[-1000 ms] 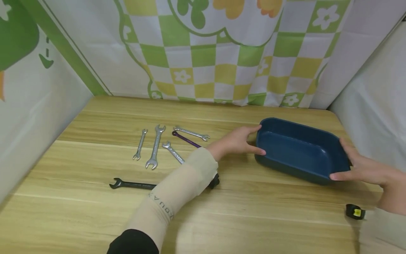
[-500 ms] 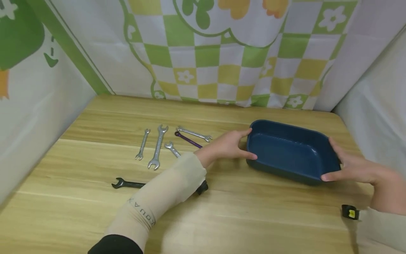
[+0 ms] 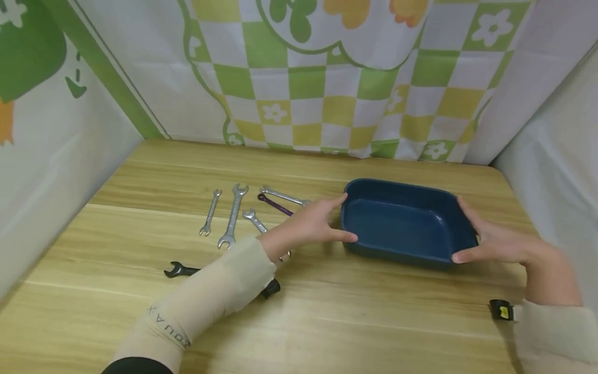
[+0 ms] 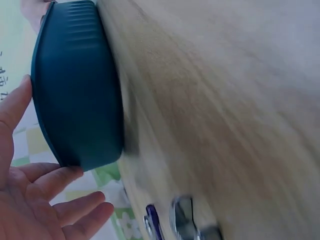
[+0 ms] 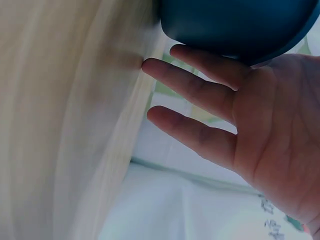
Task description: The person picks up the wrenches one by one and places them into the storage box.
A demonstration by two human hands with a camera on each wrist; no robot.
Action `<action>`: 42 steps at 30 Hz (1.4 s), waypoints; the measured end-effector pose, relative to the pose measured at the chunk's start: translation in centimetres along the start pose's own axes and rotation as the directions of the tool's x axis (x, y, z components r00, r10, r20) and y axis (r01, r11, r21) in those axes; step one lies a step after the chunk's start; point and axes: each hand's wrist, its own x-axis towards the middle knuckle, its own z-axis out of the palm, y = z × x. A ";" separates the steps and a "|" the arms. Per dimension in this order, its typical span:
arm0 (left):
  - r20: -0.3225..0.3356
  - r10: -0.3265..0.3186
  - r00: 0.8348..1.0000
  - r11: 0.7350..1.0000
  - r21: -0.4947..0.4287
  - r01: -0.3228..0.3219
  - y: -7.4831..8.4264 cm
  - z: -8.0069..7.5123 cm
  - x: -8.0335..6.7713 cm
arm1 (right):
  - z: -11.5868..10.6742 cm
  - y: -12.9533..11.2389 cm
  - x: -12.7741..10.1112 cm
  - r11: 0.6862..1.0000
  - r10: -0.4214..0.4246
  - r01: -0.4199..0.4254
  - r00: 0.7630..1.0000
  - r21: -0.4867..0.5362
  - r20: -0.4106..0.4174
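Observation:
A dark blue plastic tray, rectangular with rounded corners and nothing inside, is held level between both hands. My left hand grips its left end, thumb on the near rim and index finger at the far corner. In the left wrist view the other fingers of the left hand extend away from the tray wall. At the opposite end, my right hand holds it with the thumb on the near corner. The right wrist view shows several fingers of the right hand spread under and beside the tray.
Left of the tray lie several silver open-ended wrenches, among them a large one and a small one. A purple wrench and a black wrench lie nearby, partly hidden by my left arm. A patterned curtain hangs behind the wooden table.
Both hands have moved the tray left across the table, toward the wrenches, and it has turned slightly. The left sleeve now covers more of the black wrench.

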 end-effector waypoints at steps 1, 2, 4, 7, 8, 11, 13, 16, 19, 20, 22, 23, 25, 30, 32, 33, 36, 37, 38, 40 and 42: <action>-0.005 -0.008 1.000 1.000 0.002 0.008 -0.1 -0.1 -0.3 | 0.0 -0.3 0.2 1.000 -0.008 0.008 1.000 0.006 0.007; -0.011 -0.015 1.000 1.000 0.008 0.015 -0.2 -0.2 -0.6 | 0.0 -0.5 0.5 1.000 -0.017 0.017 1.000 0.024 0.015; -0.018 -0.028 0.999 0.999 0.022 0.028 -0.4 -0.3 -1.1 | 0.1 -1.0 0.8 0.999 -0.018 0.017 0.999 0.041 0.028; -0.023 -0.049 0.999 0.998 0.048 0.050 -0.7 -0.4 -1.8 | 0.5 -1.6 1.2 0.998 -0.022 0.020 0.999 0.055 0.038; -0.025 -0.056 0.998 0.997 0.055 0.057 -0.9 -0.4 -2.0 | 0.7 -1.7 1.3 0.999 -0.021 0.019 0.999 0.047 0.036; -0.032 -0.074 0.997 0.995 0.065 0.076 -1.2 -0.4 -2.7 | 1.2 -2.2 1.5 0.999 -0.021 0.019 0.999 0.035 0.033; -0.037 -0.080 0.996 0.994 0.068 0.083 -1.4 -0.4 -3.2 | 1.4 -2.4 1.7 0.999 -0.025 0.024 0.999 0.034 0.036; -0.042 -0.095 0.995 0.992 0.080 0.098 -1.4 -0.5 -3.8 | 1.7 -2.7 1.9 0.999 -0.035 0.033 0.998 0.042 0.045; -0.049 -0.110 0.993 0.988 0.105 0.115 -1.5 -0.6 -4.6 | 1.9 -3.0 2.2 0.998 -0.043 0.040 0.998 0.048 0.053; -0.052 -0.117 0.992 0.986 0.111 0.122 -1.5 -0.6 -4.8 | 2.0 -3.2 2.3 0.998 -0.044 0.042 0.998 0.044 0.054; -0.058 -0.128 0.990 0.984 0.116 0.134 -1.7 -0.6 -5.2 | 2.2 -3.4 2.6 0.998 -0.048 0.046 0.997 0.033 0.056; -0.060 -0.134 0.989 0.983 0.117 0.140 -1.8 -0.6 -5.4 | 2.3 -3.5 2.7 0.998 -0.050 0.048 0.997 0.027 0.055; -0.063 -0.137 0.989 0.983 0.115 0.144 -1.9 -0.8 -5.8 | 2.4 -3.8 2.9 0.998 -0.054 0.054 0.997 0.013 0.053; -0.059 -0.130 0.990 0.984 0.116 0.136 -1.9 -1.2 -5.9 | 2.6 -4.1 3.0 0.999 -0.051 0.051 0.998 -0.002 0.040; -0.054 -0.123 0.991 0.984 0.122 0.129 -1.9 -1.4 -5.8 | 2.5 -4.1 2.9 0.999 -0.048 0.048 0.998 -0.005 0.034; -0.050 -0.118 0.992 0.984 0.128 0.124 -1.9 -1.5 -5.7 | 2.5 -4.1 2.8 0.999 -0.046 0.047 0.998 -0.006 0.031; -0.036 -0.102 0.994 0.985 0.137 0.106 -1.8 -1.7 -5.4 | 2.3 -4.0 2.7 0.999 -0.045 0.045 0.999 -0.007 0.022; -0.030 -0.094 0.995 0.986 0.138 0.097 -1.8 -1.8 -5.3 | 2.2 -4.0 2.7 0.999 -0.043 0.043 0.999 -0.005 0.020; -0.022 -0.084 0.996 0.987 0.136 0.086 -1.8 -1.9 -5.2 | 2.2 -3.9 2.6 0.999 -0.041 0.041 0.999 -0.005 0.019; 0.000 -0.054 0.999 0.991 0.124 0.054 -1.9 -2.2 -5.1 | 2.1 -3.9 2.5 0.999 -0.038 0.038 0.999 -0.006 0.017; 0.025 -0.033 0.999 0.994 0.109 0.030 -2.1 -2.5 -5.1 | 2.0 -3.9 2.5 0.999 -0.038 0.038 0.999 -0.005 0.017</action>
